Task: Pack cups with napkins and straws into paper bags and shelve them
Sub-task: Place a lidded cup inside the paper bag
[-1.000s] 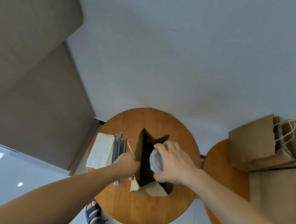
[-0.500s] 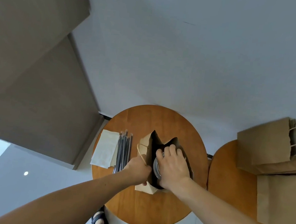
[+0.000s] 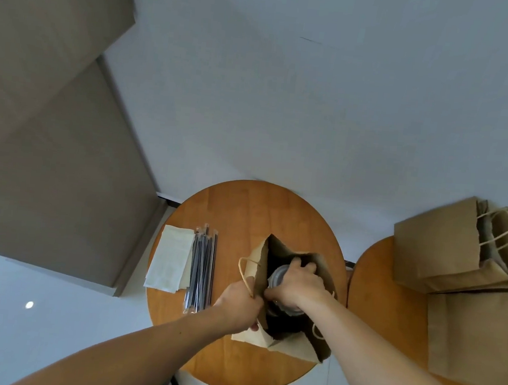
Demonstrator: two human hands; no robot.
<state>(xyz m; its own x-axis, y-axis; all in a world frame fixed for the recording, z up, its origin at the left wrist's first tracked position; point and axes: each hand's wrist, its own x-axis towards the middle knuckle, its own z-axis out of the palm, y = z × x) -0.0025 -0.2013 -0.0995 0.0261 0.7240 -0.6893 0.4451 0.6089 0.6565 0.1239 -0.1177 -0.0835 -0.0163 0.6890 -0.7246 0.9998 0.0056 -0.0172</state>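
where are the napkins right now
In the head view the napkins lie on the left side of the round table, right beside the straws, which sit between them and the open paper bag.

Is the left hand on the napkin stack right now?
No, the left hand grips the open paper bag at its near rim, while the napkin stack lies apart beside the straws.
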